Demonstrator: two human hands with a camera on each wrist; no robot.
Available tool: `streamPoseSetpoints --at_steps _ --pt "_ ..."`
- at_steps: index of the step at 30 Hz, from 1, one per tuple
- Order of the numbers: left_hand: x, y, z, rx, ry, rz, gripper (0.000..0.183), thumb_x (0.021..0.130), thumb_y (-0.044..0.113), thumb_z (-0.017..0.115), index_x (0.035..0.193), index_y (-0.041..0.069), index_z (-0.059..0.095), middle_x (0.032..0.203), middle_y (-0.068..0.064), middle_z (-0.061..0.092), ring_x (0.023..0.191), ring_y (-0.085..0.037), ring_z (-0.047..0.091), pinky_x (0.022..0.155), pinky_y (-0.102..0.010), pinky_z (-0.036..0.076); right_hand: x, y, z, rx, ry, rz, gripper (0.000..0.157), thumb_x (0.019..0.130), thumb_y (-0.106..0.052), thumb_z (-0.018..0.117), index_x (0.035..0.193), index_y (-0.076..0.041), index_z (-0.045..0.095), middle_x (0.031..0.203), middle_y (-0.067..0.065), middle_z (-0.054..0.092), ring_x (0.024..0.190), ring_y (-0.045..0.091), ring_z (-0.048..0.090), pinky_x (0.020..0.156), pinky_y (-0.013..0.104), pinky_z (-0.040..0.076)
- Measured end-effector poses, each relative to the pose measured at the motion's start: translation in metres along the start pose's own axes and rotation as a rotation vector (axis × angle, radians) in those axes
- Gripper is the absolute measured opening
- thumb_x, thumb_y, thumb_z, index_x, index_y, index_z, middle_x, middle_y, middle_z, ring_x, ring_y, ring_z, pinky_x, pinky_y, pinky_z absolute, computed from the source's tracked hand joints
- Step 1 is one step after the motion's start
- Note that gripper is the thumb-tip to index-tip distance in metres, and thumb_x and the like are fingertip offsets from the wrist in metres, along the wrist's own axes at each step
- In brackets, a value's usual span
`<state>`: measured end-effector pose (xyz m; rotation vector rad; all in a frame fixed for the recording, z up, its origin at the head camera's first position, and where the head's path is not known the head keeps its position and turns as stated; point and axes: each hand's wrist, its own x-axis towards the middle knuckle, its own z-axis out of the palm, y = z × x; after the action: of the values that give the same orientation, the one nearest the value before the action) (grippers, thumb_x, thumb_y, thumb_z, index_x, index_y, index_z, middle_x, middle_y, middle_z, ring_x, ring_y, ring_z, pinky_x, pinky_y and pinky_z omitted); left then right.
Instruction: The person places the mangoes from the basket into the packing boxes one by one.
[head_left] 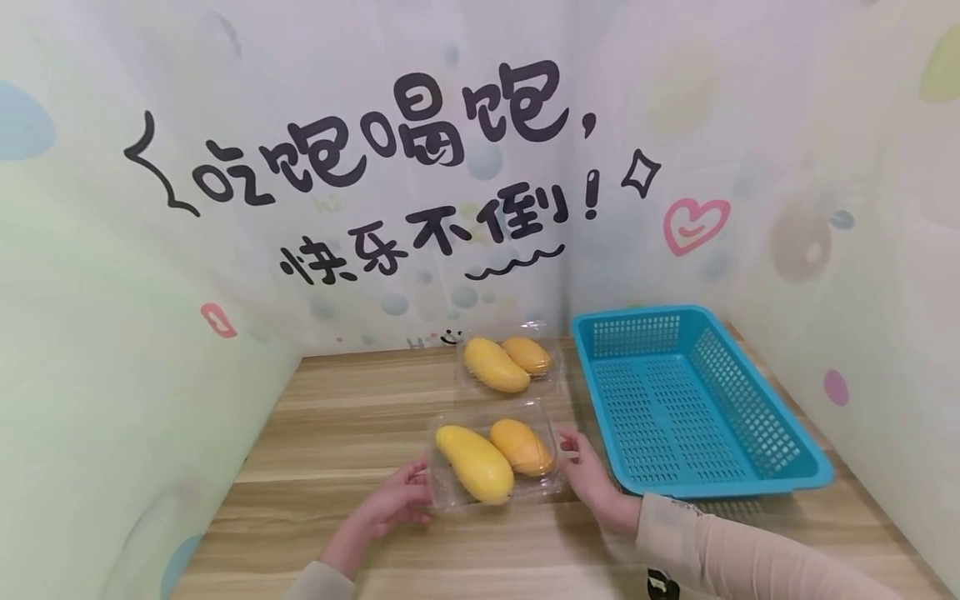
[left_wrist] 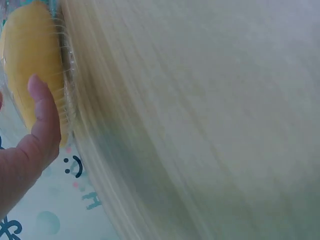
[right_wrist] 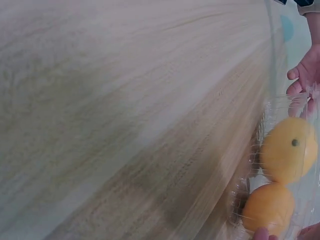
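Note:
A clear plastic box [head_left: 457, 493] with two yellow mangoes lies between my hands. The longer mango [head_left: 476, 463] is on its left side and the rounder, more orange mango [head_left: 522, 447] on its right. My left hand [head_left: 400, 498] is at the box's left end, fingers loosely bent, the thumb [left_wrist: 46, 107] spread apart from them. At the opposite end, my right hand [head_left: 592, 482] has its fingertips right at the edge. Only fingertips [right_wrist: 262, 234] of the right hand show at the bottom of the right wrist view, overlapping the box; its palm is hidden there.
Behind it, near the back wall, stands a second clear box [head_left: 467, 382] with two more mangoes [head_left: 495, 365]. A blue perforated plastic basket [head_left: 678, 417] stands to the right, close beside my right forearm. Printed wall sheets [head_left: 420, 167] enclose the wood-grain table [head_left: 345, 408].

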<state>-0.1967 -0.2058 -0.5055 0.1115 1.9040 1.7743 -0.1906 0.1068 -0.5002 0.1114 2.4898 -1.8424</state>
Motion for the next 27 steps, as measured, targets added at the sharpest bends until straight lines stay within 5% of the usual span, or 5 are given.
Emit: streamPoseSetpoints --at_steps 4,8,16,22,27 --pt "-0.003 0.004 0.005 0.027 0.021 -0.042 0.060 0.081 0.007 0.054 0.131 -0.010 0.026 0.102 -0.013 0.053 0.075 -0.012 0.055 0.063 -0.026 0.051 0.000 0.003 0.000 0.019 -0.007 0.042 0.047 0.086 0.001 0.044 0.130 0.011 0.032 0.107 0.021 0.047 0.092 0.028 0.050 0.075 0.034 0.046" --pt "-0.006 0.005 0.010 0.031 0.011 -0.090 0.027 0.084 0.008 0.050 0.107 -0.004 0.042 0.078 -0.002 0.053 0.059 -0.008 0.055 0.054 -0.020 0.049 -0.004 0.006 0.002 0.023 -0.041 0.076 0.043 0.089 -0.004 0.042 0.127 0.013 0.034 0.089 0.013 0.046 0.075 0.020 0.048 0.065 0.031 0.047" --pt "-0.006 0.001 0.017 -0.016 -0.019 -0.076 0.018 0.089 0.007 0.045 0.100 -0.007 0.044 0.080 -0.007 0.060 0.063 -0.011 0.061 0.060 -0.023 0.053 -0.006 0.012 0.003 0.093 -0.109 0.112 0.029 0.093 -0.003 0.037 0.118 0.012 0.039 0.070 0.010 0.050 0.058 0.017 0.051 0.056 0.031 0.048" --pt "-0.005 -0.002 0.020 -0.049 0.018 -0.058 0.006 0.085 0.001 0.049 0.087 0.005 0.045 0.075 -0.005 0.059 0.063 -0.010 0.059 0.059 -0.022 0.052 -0.007 0.011 0.002 0.140 -0.147 0.121 0.030 0.094 -0.001 0.035 0.120 0.013 0.035 0.070 0.009 0.049 0.056 0.015 0.051 0.057 0.030 0.048" --pt "-0.007 -0.002 0.022 -0.082 0.035 -0.047 0.007 0.086 0.000 0.048 0.088 0.004 0.043 0.076 -0.005 0.060 0.063 -0.009 0.058 0.059 -0.022 0.052 -0.007 0.014 -0.007 0.201 -0.281 0.112 0.034 0.095 -0.003 0.034 0.125 0.013 0.028 0.077 0.009 0.052 0.065 0.014 0.054 0.065 0.032 0.052"
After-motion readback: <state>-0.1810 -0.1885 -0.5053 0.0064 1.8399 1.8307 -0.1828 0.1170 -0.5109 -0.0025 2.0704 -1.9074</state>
